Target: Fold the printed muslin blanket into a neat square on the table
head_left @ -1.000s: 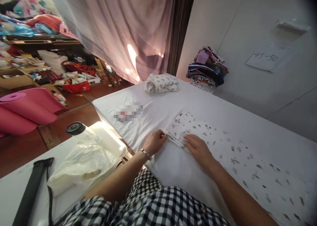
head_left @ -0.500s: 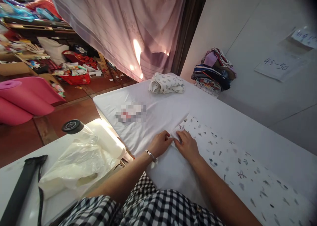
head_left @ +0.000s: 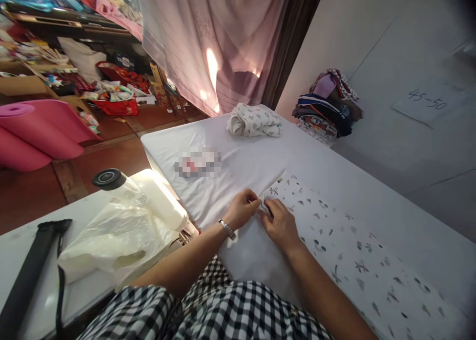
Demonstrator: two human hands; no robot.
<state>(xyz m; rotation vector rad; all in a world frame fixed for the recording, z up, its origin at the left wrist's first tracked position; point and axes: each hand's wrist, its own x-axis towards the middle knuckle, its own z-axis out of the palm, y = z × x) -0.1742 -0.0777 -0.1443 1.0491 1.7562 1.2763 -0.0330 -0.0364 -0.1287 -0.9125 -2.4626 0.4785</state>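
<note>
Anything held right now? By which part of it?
Left hand and right hand pinch the printed white cloth at its left end, by the near corner.

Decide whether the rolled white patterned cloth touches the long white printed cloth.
Apart: the head view shows white table covering lying between the rolled white patterned cloth and the long white printed cloth.

White-covered table (head_left: 327, 164) here, printed cloth (head_left: 349, 250) stretched out along it, folded bundle (head_left: 256, 120) up at the far end, blurred item (head_left: 199, 161) left.
</note>
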